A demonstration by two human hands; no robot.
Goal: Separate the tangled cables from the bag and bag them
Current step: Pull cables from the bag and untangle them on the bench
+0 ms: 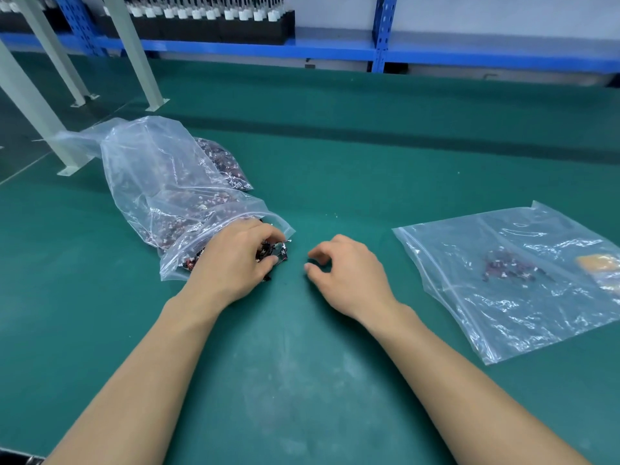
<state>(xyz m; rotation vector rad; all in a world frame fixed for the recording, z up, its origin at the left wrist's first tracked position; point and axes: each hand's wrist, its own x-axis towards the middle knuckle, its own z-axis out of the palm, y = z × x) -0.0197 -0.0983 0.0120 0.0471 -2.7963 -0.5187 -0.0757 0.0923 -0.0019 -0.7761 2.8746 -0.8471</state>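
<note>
While only the head view is feeding here, I'm reading it left to right.

Left hand [235, 260] is sitting at the mouth of the big bag [157, 182]. Its fingers are curling round a small clump of tangled cables [273, 251], dark red/black leads with pale connector ends. The clump is poking out of the mouth onto the green mat [302, 364]. The rest of the stock is lying inside that bag, bulking toward its far end.

Right hand [349, 273] is hovering just beside the clump, not touching it. Fingers are loosely curling, thumb and forefinger apart, nothing showing between them.

Flat bag [503, 280] is lying well apart to the right, zip edge facing the hands. A few separated cables [510, 266] are sitting mid-bag, with an orange item [600, 263] at the right edge; can't tell what it is. Blue racking [382, 35] is running along the back.

Handling, my read:
- Leads are looking light, thin and floppy, so connectors will likely be snagging on neighbours.
- I'm suggesting pinching one lead at its connector end, the only stiff part, while the left hand is pinning the clump.
- Ease it out, don't yank; the crimps are probably fragile.
- Bag film is slick and limp, so the mouth is going to need holding open when dropping cables in.
</note>
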